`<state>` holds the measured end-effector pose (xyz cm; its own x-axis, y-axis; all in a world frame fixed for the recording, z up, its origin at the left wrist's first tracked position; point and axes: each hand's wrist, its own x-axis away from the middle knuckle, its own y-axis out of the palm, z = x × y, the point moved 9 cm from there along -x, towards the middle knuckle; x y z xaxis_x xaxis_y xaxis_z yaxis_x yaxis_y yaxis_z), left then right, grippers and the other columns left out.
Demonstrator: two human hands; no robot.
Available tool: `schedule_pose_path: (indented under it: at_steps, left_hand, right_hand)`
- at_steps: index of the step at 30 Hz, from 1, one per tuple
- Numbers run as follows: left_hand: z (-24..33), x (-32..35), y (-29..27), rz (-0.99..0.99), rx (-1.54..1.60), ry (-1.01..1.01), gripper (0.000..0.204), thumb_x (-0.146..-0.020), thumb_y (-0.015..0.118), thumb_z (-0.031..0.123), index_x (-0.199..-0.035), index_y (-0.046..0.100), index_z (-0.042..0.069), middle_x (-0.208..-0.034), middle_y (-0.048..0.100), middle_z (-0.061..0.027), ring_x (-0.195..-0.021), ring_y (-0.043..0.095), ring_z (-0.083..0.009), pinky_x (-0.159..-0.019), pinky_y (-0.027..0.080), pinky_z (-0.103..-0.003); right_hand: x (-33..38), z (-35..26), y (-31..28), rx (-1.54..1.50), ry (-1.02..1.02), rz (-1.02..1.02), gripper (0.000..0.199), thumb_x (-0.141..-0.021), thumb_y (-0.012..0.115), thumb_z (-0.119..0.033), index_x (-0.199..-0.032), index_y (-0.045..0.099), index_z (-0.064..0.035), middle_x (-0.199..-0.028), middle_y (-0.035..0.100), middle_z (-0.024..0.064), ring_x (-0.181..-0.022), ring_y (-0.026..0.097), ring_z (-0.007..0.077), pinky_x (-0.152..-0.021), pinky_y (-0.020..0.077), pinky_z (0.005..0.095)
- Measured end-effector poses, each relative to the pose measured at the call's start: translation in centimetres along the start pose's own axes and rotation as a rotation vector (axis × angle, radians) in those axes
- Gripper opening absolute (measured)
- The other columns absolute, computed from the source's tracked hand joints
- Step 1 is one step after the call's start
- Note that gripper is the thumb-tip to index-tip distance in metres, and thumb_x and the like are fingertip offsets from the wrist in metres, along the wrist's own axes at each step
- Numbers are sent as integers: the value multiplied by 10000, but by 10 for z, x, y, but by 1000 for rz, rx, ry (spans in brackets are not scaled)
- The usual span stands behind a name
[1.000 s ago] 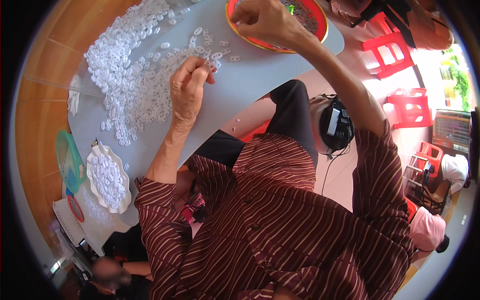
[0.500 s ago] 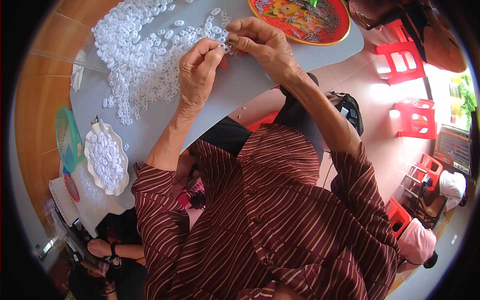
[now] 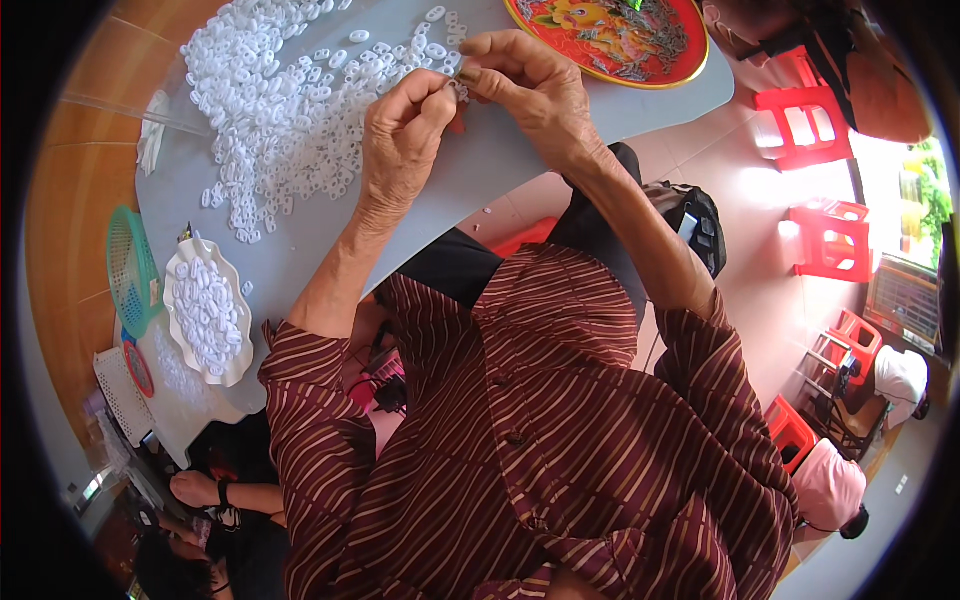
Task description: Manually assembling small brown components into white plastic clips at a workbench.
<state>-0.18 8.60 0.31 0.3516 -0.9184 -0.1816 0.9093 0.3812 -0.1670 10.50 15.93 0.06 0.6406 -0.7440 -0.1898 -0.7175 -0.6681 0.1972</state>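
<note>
Pinch at two sets of fingertips, with a slip as the likeliest trouble.
Holds a small white piece (image 3: 457, 88) at the curled thumb and fingers of the left hand (image 3: 402, 130), just above the grey table (image 3: 500, 140); meets it with the right hand (image 3: 545, 95), thumb and forefinger drawn nearly together, other fingers loosely bent. No telling, so hidden at the tips, what lies in the right pinch. Could lose the piece through uneven pressure on so little surface, perhaps with a drop into the look-alike white pile (image 3: 250, 100) beside the left hand, or over the near edge to the floor (image 3: 745, 200). Could also scatter grey metal bits (image 3: 660, 35) through a careless knock against the round tray (image 3: 592, 62).
</note>
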Motion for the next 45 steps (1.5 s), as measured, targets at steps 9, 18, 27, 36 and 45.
schedule_pose_path:
  at_steps: [9, 18, 27, 36, 45]
  left_hand:
    - [13, 3, -2, 57, -42, 79, 139, -863, 541, 135, -837, 584, 6, -638, 544, 3, -603, 489, -53, -549, 406, -221]
    - [2, 2, -1, 2, 26, -65, 164, -859, 520, 151, -807, 592, 13, -674, 540, 0, -665, 446, -65, -630, 368, -209]
    - [-1, 2, 0, -22, 122, -29, 129, -852, 541, 122, -788, 606, 30, -627, 550, 13, -605, 470, -45, -554, 389, -208]
    - [12, 5, 0, 17, -73, 106, 144, -879, 535, 148, -847, 590, 19, -642, 542, 13, -620, 477, -49, -565, 407, -213]
    - [0, 2, -3, -10, 24, 65, 145, -880, 545, 160, -839, 594, 30, -650, 534, 20, -613, 456, -39, -546, 382, -198]
  right_hand:
    - [1, 1, 2, -17, -82, 2, 217, -856, 635, -67, -1046, 583, 22, -878, 650, 61, -815, 619, 100, -757, 516, 235]
    - [2, -2, 2, 192, -129, -11, 161, -874, 629, -142, -914, 635, 14, -753, 631, 20, -687, 557, 70, -649, 482, 218]
    - [3, -4, 4, 270, -125, -34, 180, -878, 623, -167, -905, 628, 10, -725, 612, 25, -677, 551, 74, -628, 465, 227]
    - [4, -15, 7, 385, -149, 12, 193, -880, 617, -162, -894, 612, 31, -724, 641, 55, -694, 608, 95, -638, 496, 236]
    - [5, -13, 5, 322, -149, 12, 240, -900, 597, -230, -895, 619, 10, -696, 618, 33, -650, 565, 81, -603, 477, 229]
